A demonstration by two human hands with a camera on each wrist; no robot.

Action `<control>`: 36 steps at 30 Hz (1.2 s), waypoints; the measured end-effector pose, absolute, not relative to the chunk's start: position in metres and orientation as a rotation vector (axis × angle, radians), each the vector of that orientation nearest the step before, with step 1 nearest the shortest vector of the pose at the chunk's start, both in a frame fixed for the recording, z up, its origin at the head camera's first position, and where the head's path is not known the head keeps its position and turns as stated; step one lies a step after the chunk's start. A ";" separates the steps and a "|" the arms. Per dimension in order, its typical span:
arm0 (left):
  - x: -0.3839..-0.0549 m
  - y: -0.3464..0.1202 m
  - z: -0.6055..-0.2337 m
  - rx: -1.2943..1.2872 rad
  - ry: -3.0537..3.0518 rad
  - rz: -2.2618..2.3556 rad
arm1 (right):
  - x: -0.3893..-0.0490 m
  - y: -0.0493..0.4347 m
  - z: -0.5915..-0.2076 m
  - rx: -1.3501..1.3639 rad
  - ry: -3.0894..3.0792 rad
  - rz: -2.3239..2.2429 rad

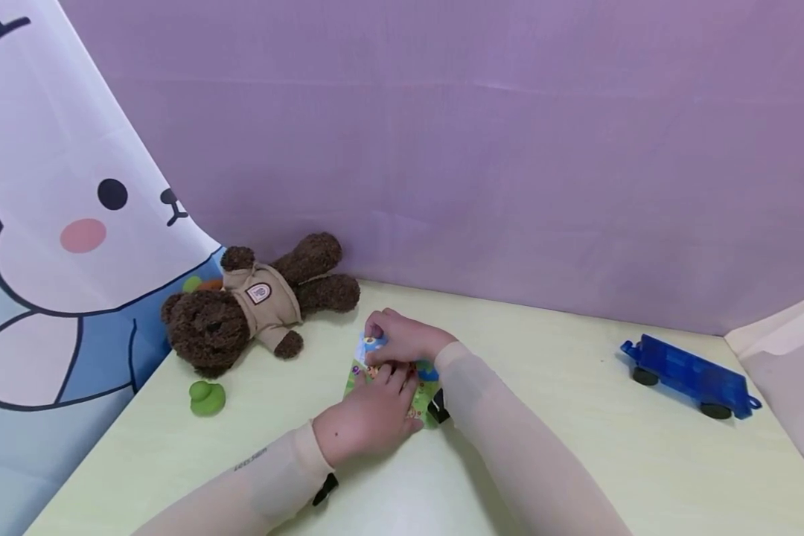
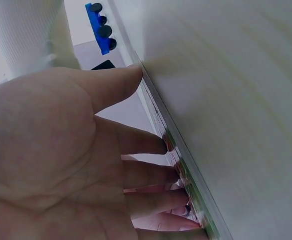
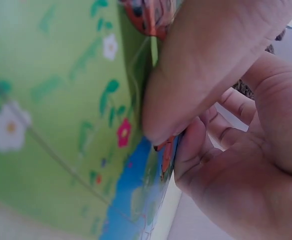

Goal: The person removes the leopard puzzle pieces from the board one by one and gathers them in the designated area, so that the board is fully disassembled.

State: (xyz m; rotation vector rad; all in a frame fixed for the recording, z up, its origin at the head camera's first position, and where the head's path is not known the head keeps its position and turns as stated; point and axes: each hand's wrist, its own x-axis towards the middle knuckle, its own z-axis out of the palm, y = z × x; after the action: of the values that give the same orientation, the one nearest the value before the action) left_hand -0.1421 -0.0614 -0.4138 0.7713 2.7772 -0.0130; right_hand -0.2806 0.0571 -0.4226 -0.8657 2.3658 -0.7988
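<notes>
A thin, brightly printed board (image 1: pixel 423 402) with green grass, flowers and insects lies on the table under both hands. My left hand (image 1: pixel 374 417) presses on its near part with spread, straight fingers; in the left wrist view those fingertips (image 2: pixel 158 145) touch the board's face. At the far left corner, my right hand (image 1: pixel 405 339) has bent fingers. Seen from the right wrist, its thumb and forefinger pinch a small orange-red piece (image 3: pixel 166 156) at the board's surface. The fingers cover most of that piece, so its shape is hidden. A ladybug picture (image 3: pixel 148 17) shows nearby.
A brown teddy bear (image 1: pixel 268 298) in a beige shirt lies at the back left, partly covering something orange and green. In front of it sits a green toy duck (image 1: pixel 207 398). A blue toy wagon (image 1: pixel 690 376) stands far right. A purple cloth (image 1: pixel 476 149) hangs behind.
</notes>
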 end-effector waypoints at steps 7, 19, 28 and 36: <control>-0.143 -0.061 -0.414 0.765 2.773 -0.008 | -0.284 0.058 -0.424 -0.879 2.365 -0.840; -0.143 -0.060 -0.413 0.761 2.796 -0.054 | -0.284 0.059 -0.427 -0.856 2.365 -0.906; -0.143 -0.059 -0.413 0.758 2.795 -0.070 | -0.278 0.058 -0.429 -0.807 2.423 -0.925; -0.142 -0.058 -0.415 0.755 2.776 -0.075 | -0.274 0.064 -0.430 -0.764 2.439 -1.018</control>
State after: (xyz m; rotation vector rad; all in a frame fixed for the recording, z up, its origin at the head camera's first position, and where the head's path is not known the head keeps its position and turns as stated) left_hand -0.1424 -0.0579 -0.4147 0.7549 2.7757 -0.0753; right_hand -0.2743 0.0638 -0.4300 -0.7642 2.4386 -1.0175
